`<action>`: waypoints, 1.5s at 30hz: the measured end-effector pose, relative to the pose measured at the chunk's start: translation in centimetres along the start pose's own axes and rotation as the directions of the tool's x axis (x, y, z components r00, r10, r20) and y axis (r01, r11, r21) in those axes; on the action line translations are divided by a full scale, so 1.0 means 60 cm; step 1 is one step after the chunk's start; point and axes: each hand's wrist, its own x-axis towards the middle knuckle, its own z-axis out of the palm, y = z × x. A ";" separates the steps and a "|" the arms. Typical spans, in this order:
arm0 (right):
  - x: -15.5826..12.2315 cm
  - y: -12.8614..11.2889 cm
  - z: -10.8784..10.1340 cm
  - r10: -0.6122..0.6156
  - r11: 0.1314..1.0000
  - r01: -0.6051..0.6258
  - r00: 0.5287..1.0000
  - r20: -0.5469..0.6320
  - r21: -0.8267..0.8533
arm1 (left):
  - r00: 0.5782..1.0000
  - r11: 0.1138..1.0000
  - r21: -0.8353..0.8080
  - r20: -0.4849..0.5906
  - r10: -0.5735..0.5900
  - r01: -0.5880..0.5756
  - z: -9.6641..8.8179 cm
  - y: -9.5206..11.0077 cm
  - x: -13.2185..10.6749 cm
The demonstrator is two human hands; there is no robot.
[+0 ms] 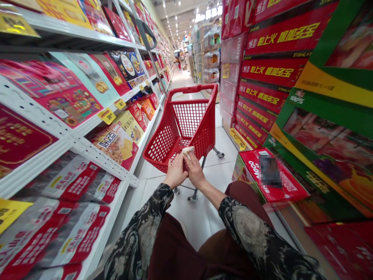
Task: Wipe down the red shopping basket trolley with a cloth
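Note:
My left hand (176,172) and my right hand (194,169) meet in front of me, with their fingers closed together. A small crumpled whitish cloth or tissue (189,151) sticks out at the fingertips; its exact kind is hard to make out. Both hands seem to grip it, though the fingers hide its lower part. Just beyond them stands a red plastic shopping cart (189,88) on wheels, its basket wall showing behind my fingers. From this view I cannot tell whether my hands touch the cart.
On the left, white shelves (96,120) carry boxed snacks and bagged goods (72,173). Stacked red drink cartons (271,70) and green boxes (329,128) line the right. A red-topped box (247,161) juts out near my knee. The tiled aisle (182,77) runs on ahead.

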 end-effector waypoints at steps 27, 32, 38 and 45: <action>-0.049 0.011 0.036 -0.041 0.998 0.048 0.976 0.215 -0.029 | 0.976 0.976 -0.136 -0.116 -0.186 0.170 -0.022 -0.031 -0.019; -0.034 0.022 0.008 -0.053 0.999 0.051 0.991 0.121 0.019 | 0.965 0.960 -0.140 -0.066 -0.253 0.242 -0.038 -0.024 -0.013; 0.061 0.020 0.000 0.008 1.000 -0.008 1.000 -0.001 0.012 | 0.975 0.983 -0.029 -0.122 -0.185 0.183 -0.034 -0.007 0.019; 0.042 0.026 0.036 0.057 0.997 -0.047 0.986 0.159 -0.063 | 0.981 0.983 0.102 -0.134 -0.141 0.155 -0.007 -0.004 0.018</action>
